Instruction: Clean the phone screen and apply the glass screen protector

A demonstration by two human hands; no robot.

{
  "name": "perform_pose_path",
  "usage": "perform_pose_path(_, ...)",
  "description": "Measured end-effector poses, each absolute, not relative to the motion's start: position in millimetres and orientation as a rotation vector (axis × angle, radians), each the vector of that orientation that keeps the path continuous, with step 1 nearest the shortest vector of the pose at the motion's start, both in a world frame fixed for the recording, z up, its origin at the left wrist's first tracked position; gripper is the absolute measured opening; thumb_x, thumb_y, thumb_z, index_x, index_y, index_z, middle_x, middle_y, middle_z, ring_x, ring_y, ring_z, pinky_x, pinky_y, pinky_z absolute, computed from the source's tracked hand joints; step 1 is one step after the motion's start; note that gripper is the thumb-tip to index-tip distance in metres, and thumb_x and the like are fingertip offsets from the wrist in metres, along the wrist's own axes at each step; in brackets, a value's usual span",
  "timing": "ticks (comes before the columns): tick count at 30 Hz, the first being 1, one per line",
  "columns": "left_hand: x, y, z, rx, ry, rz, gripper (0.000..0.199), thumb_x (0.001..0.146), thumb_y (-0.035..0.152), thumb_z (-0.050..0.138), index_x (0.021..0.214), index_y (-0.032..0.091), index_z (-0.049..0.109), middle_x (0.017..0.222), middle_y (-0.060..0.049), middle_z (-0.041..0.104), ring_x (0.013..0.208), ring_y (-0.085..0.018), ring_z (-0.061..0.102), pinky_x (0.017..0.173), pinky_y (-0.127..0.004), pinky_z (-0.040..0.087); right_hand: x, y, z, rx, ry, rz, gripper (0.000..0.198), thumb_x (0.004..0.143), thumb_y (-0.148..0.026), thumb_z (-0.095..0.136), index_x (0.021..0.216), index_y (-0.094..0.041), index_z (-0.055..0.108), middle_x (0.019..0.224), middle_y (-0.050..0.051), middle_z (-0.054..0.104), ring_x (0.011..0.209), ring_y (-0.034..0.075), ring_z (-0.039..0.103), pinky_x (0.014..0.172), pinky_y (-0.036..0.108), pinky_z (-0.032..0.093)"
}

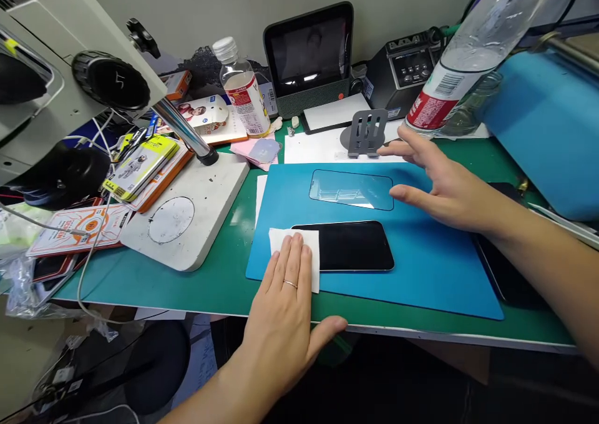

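Clearly, the lettering defeats me from where I stand: the large clear plastic bottle with a red-and-white label (444, 93) shows a barcode, but its print is too small to read, and so is that on the flat orange-and-white box (77, 227) at the left.

The flat, black-screened phone (353, 246) lies on the rectangular blue mat (435, 268), close to the front edge of the green tabletop (224, 286). The left hand (285, 311) is flat, fingers together, pressing a square white wipe (309, 277) over the phone's left end, which is hidden. Behind the phone lies a clear, black-bordered glass sheet (352, 190).

The right hand (435, 180) is spread wide beside the sheet's right end; I can't tell whether the thumb touches it. Blue surface stretches from the phone to the mat's right edge. The right forearm partly covers a dark, flat device (508, 280), and the top of the picture cuts off the bottle.
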State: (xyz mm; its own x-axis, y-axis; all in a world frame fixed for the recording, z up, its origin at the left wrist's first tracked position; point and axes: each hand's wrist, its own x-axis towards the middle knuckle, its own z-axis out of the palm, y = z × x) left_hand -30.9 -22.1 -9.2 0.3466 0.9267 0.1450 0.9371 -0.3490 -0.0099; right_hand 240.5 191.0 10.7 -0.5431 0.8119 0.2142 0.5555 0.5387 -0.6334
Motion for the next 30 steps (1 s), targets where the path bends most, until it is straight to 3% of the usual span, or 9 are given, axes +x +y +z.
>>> perform_pose_path(4,-34,-26,-10,-2.523,-1.749,-0.202,0.072,0.105,0.039,0.040,0.161,-0.001,0.022,0.169,-0.028,0.025,0.159,-0.040,0.024,0.122,-0.056,0.042,241,191,9,-1.041,-2.283,0.724,0.103,0.089,-0.060,0.066,0.168,-0.040,0.002,0.161,0.003,0.051,0.151,0.039,0.042,0.124,0.069,0.032)
perform_pose_path(8,-37,-34,-5,-2.527,-1.778,-0.183,0.070,0.100,0.025,0.043,0.162,-0.001,0.022,0.169,-0.028,0.025,0.159,-0.039,0.023,0.122,-0.054,0.042,243,191,9,-1.081,-2.283,0.723,0.105,0.089,-0.061,0.065,0.168,-0.038,0.000,0.164,0.004,0.048,0.151,0.041,0.041,0.122,0.072,0.033)
perform_pose_path(12,-42,-39,2,-2.575,-1.778,-0.128,0.070,0.101,0.024,0.043,0.163,0.004,0.019,0.171,-0.023,0.025,0.161,-0.035,0.018,0.123,-0.053,0.042,243,191,10,-1.095,-2.320,0.673,0.105,0.088,-0.064,0.065,0.168,-0.039,0.002,0.163,0.004,0.049,0.150,0.042,0.042,0.119,0.071,0.037)
perform_pose_path(18,-29,-4,0,-2.573,-1.864,-0.147,0.070,0.104,0.036,0.041,0.160,-0.003,0.024,0.169,-0.028,0.025,0.160,-0.039,0.020,0.126,-0.056,0.037,243,192,11,-1.102,-2.336,0.678,0.103,0.089,-0.063,0.065,0.168,-0.036,0.005,0.165,0.009,0.046,0.151,0.040,0.041,0.122,0.064,0.036)
perform_pose_path(21,-29,5,1,-2.586,-1.924,-0.129,0.070,0.104,0.036,0.039,0.161,-0.002,0.024,0.170,-0.025,0.021,0.160,-0.037,0.017,0.127,-0.056,0.034,244,192,12,-1.137,-2.300,0.685,0.101,0.090,-0.064,0.064,0.168,-0.035,0.006,0.164,0.011,0.046,0.150,0.040,0.042,0.121,0.063,0.038)
perform_pose_path(26,-47,-23,3,-2.525,-1.995,-0.107,0.073,0.099,0.024,0.041,0.164,0.001,0.015,0.172,-0.022,0.017,0.161,-0.035,0.014,0.125,-0.056,0.038,243,192,11,-1.158,-2.288,0.681,0.102,0.088,-0.066,0.064,0.168,-0.036,0.009,0.163,0.011,0.047,0.149,0.043,0.042,0.112,0.062,0.048)
perform_pose_path(30,-51,-36,3,-2.540,-2.001,-0.103,0.077,0.101,0.028,0.041,0.166,0.004,0.007,0.174,-0.020,0.012,0.162,-0.033,0.010,0.125,-0.056,0.038,242,192,11,-1.174,-2.312,0.661,0.104,0.086,-0.070,0.063,0.168,-0.037,0.009,0.163,0.013,0.047,0.149,0.047,0.041,0.084,0.057,0.064)
